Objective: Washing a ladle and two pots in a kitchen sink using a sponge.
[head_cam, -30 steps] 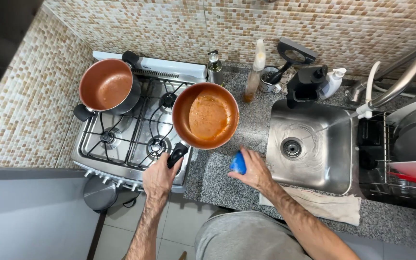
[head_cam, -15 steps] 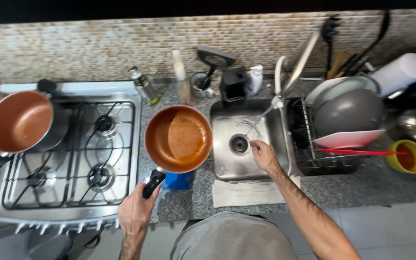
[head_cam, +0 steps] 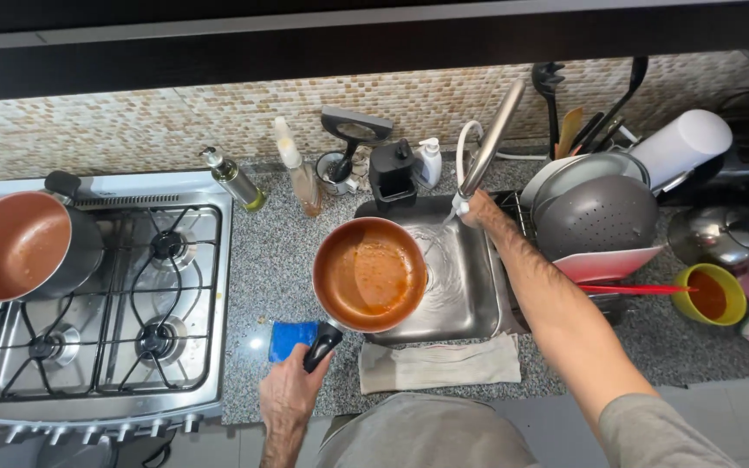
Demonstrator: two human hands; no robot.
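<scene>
My left hand (head_cam: 289, 396) grips the black handle of a copper-coloured frying pan (head_cam: 369, 273) with orange residue, held over the left side of the steel sink (head_cam: 464, 286). My right hand (head_cam: 477, 208) reaches up to the tap (head_cam: 489, 143) at the sink's back edge and touches its spout. Water swirls in the basin under the tap. A blue sponge (head_cam: 291, 339) lies on the granite counter just left of the pan handle.
A gas stove (head_cam: 123, 308) stands at the left with a copper-coloured pot (head_cam: 19, 247) on it. Bottles and a soap dispenser (head_cam: 428, 162) line the back wall. A dish rack (head_cam: 604, 217) with pans sits right of the sink, beside a yellow cup (head_cam: 713, 295). A cloth (head_cam: 439, 364) lies on the counter's front edge.
The pan moved right from the stove to over the sink. My right hand left the blue sponge on the counter and rose to the tap; water now runs in the basin.
</scene>
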